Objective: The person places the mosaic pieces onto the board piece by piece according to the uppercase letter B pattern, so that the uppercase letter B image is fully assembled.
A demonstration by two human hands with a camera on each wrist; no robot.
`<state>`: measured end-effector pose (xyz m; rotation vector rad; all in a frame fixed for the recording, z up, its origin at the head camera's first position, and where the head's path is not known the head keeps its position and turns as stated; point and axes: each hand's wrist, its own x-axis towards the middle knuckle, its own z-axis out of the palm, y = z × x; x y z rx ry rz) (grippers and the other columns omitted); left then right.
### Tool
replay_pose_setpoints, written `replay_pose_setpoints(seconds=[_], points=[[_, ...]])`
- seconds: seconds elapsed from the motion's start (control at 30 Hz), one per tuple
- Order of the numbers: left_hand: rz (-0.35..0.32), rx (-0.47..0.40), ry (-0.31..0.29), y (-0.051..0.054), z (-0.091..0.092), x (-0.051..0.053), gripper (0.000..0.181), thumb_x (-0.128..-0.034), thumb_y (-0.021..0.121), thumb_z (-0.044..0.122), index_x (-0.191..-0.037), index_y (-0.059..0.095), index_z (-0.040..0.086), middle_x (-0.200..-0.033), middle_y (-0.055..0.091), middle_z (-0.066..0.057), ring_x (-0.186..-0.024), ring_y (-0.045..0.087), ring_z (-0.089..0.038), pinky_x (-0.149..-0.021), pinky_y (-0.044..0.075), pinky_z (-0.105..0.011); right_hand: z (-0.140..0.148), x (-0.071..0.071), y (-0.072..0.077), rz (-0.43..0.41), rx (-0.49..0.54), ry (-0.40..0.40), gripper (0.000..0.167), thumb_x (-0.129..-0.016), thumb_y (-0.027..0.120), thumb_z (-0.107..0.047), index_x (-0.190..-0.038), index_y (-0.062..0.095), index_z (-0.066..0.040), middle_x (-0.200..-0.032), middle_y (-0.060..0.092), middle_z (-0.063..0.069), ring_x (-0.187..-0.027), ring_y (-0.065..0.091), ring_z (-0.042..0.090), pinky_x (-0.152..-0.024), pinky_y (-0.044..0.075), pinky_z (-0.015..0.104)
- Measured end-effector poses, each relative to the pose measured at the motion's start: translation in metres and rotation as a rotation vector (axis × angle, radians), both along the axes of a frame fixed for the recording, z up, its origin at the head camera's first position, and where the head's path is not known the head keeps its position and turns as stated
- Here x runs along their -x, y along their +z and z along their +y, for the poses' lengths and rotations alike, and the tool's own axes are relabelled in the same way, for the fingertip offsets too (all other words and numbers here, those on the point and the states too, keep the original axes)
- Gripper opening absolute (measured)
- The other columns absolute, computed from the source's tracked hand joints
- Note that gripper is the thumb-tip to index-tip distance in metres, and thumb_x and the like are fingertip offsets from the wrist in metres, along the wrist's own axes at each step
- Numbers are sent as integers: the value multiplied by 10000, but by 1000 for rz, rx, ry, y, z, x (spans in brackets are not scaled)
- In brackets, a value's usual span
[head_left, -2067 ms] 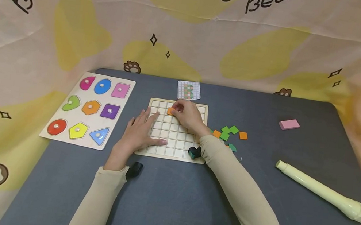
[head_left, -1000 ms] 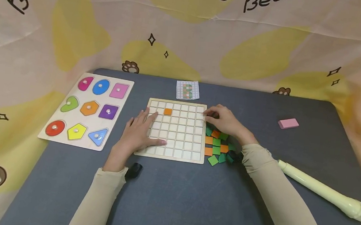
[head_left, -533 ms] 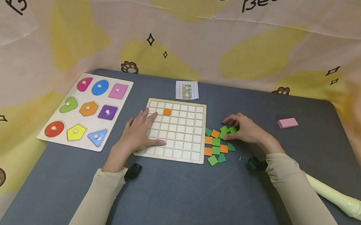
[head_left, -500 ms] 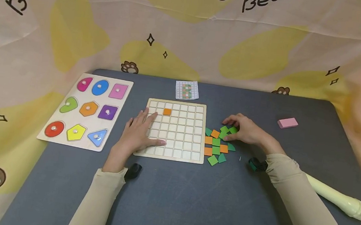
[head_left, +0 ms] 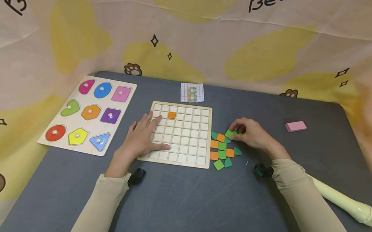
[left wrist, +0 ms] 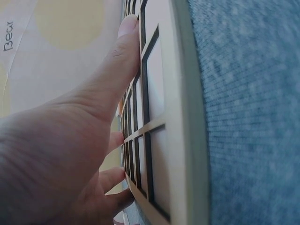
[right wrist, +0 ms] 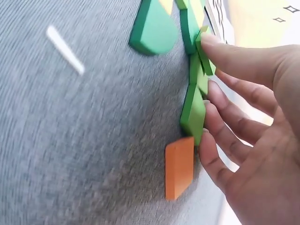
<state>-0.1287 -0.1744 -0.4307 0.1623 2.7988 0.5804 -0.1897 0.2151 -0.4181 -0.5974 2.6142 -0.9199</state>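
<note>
the right hand (head_left: 253,133) has just drawn a flat bright-green tile (right wrist: 205,55) off a dark-green curved piece (head_left: 227,140), right of the pale wooden grid board (head_left: 186,132); thumb and forefinger seem to pinch that tile, apparently freeing it. the left hand (head_left: 138,137) lies spread on the board's left.

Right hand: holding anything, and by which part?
The right hand pinches a green tile, apparently by opposite edges, thumb on one; the other contact is partly hidden.

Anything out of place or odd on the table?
One oddity: a white sliver lies on the table beside the loose tiles, matching none of their visible shapes or colors. Can't tell what it is.
</note>
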Motion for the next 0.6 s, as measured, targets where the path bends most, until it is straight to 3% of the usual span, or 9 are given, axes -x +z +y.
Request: replay_pose_setpoints(seconds=[0.3, 0.6], points=[[1, 2, 0, -1, 0, 0, 1211, -800, 845, 657, -1714, 200, 195, -1801, 12, -159, -1662, 40, -423, -1289, 76, -710, -21, 1, 4, -10, 61, -66, 91, -975, 757, -66, -1025, 683, -49, -946, 674, 117, -874, 602, 249, -779, 490, 347], [-4, -6, 8, 0, 0, 0, 1221, -790, 855, 654, -1714, 198, 200, -1803, 9, -151, -1663, 36, -421, -1296, 65, -697, -63, 6, 4, 30, 183, -123, 117, -1023, 703, -91, -1120, 698, -26, -1019, 684, 147, -914, 624, 279, -797, 507, 369]])
